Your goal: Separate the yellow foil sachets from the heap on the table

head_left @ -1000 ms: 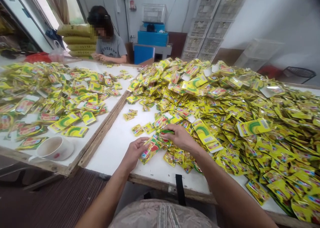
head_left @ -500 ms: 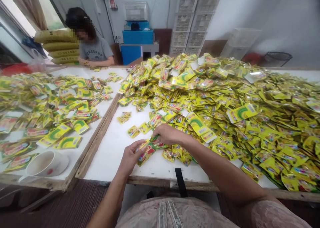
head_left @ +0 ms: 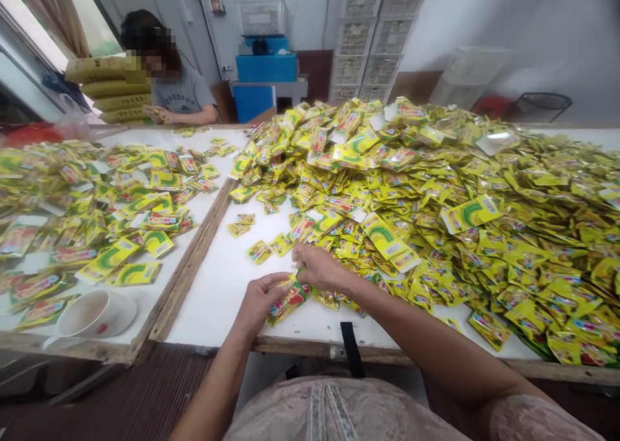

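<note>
Near the front edge of the white table, my left hand [head_left: 264,299] grips a yellow, green and red packet [head_left: 292,302] by its left part. My right hand [head_left: 317,266] is closed at the packet's upper right end, its fingertips pinched together; whether they hold the packet or something small there is hidden. Just beyond my hands lie two small yellow sachets [head_left: 260,252]. A large heap of yellow sachets [head_left: 523,234] spreads to the right, with longer flat packets [head_left: 387,237] on top of it.
A wooden strip [head_left: 194,266] divides the tabletop. More packets [head_left: 116,260] and a white cup [head_left: 92,315] stand on the left part. Across the table sits a person [head_left: 181,95] with both hands together. Stacked crates [head_left: 358,34] and blue boxes [head_left: 266,68] are behind.
The packet between my hands has shifted slightly right. My right hand's fingers have drawn up a little at its end. The person opposite has raised their hands slightly.
</note>
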A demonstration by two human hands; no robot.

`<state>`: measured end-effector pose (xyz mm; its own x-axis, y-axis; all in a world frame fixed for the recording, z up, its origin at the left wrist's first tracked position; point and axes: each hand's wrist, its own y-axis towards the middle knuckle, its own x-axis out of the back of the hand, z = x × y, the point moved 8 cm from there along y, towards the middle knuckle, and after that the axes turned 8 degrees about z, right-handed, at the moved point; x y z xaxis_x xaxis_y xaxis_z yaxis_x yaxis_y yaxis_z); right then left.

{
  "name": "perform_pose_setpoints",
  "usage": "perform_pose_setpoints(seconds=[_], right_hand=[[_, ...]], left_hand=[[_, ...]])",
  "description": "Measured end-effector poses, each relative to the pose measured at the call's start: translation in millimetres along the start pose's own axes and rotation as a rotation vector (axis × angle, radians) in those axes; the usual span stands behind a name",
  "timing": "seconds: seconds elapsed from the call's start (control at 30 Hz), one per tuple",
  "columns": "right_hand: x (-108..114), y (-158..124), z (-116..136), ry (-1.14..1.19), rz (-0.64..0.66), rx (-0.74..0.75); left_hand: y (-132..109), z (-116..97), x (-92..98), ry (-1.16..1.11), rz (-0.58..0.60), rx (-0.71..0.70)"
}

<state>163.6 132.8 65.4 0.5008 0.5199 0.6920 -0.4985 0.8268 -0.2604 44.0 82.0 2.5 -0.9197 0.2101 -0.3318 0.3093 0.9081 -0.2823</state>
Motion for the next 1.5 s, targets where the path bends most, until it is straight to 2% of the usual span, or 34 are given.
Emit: perform_pose_setpoints(seconds=[0.07,0.2,0.27,0.37,0.47,0.53,0.6,0.67,0.83,0.93,1.03,1.13,1.23,1.3,1.37,1.5], right_hand=[[2.1,-5.1,-0.6,0.014,-0.069,0.021],[6.2,-11.4,-4.5,0.296,-0.135,0.092],[6.2,-11.2,-4.4,0.367,-0.117,0.109],[5.4,-10.1,1.9,0.320,-0.057,0.143],[5.2,-13.0,8.5,0.332,0.014,0.182],[11.8,-18.7,9.5,0.356,-0.049,0.186],[18.7,-25.7,8.0,0.340,-0.169,0.161],[18.0,-30.1,7.3,0.303,-0.231,0.132],[-3.3,-28.0,14.0,0.265,-0.086,0.181],[-12.0,-30.2,14.5,0.386,0.041,0.210],[-7.2,-36.0,14.4,0.530,-0.008,0.214],[-1.0,-38.4,18.2,0.338,-0.129,0.167],[-0.4,-32.0,18.4,0.212,-0.161,0.096],[-0.8,-26.2,13.2,0.296,-0.155,0.061],[-3.2,-21.9,9.4,0.353,-0.130,0.059],[-18.9,-18.1,3.5,0.390,0.010,0.062]], left_hand=[[0.0,-1.4,1.6,0.002,-0.020,-0.016],[0.1,-4.0,1.1,-0.023,-0.002,-0.030],[0.1,-5.4,-1.6,-0.020,0.024,-0.030],[-0.3,-6.1,-5.5,-0.021,0.044,-0.019],[-1.5,-6.2,-4.4,-0.067,0.019,-0.008],[-2.6,-7.1,0.3,-0.115,-0.032,-0.018],[-3.4,-8.2,4.9,-0.153,-0.081,-0.037],[-3.2,-9.0,5.2,-0.166,-0.087,-0.052],[-3.5,-7.2,-3.5,-0.157,-0.035,-0.034],[-5.3,-7.5,-4.3,-0.191,-0.049,-0.026],[-5.5,-10.8,0.7,-0.231,-0.132,-0.053],[-2.3,-14.1,0.2,-0.241,-0.171,-0.080],[0.3,-16.3,-3.5,-0.249,-0.171,-0.099],[0.5,-17.6,-6.2,-0.242,-0.143,-0.107],[0.6,-16.5,-12.3,-0.197,-0.063,-0.087],[1.6,-3.7,-25.0,-0.038,0.112,0.019]])
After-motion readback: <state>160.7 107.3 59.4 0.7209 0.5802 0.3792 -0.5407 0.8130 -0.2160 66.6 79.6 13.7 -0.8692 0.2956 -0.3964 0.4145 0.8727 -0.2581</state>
